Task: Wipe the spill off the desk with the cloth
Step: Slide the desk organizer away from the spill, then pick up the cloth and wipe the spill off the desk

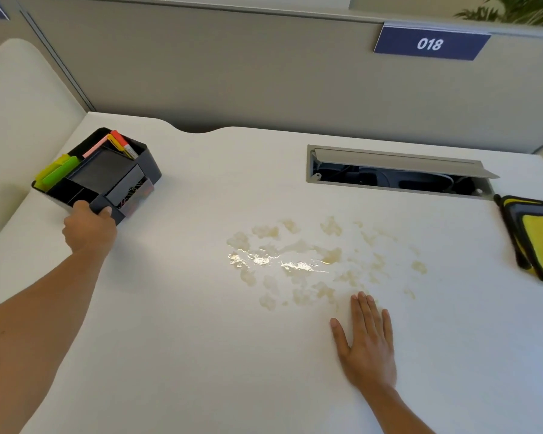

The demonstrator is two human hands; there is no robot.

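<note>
Desk (176, 355) surface bare across near half and centre-left. Obstacles: black organizer (104, 173) at far left, gripped by left hand (88, 230); open cable hatch (398, 172) at far right; cloth (536, 239) at right edge; right hand (367, 346) flat beside spill (298, 261). Partition wall (232, 79) closes far side.

Left hand (88, 228) grips the black organizer (107, 173) at desk (201, 355) left; right hand (365, 343) lies flat beside the yellowish spill (295, 261). Yellow cloth (539, 239) at right edge.

Blue sign (430, 43) on the partition reads "018".
</note>
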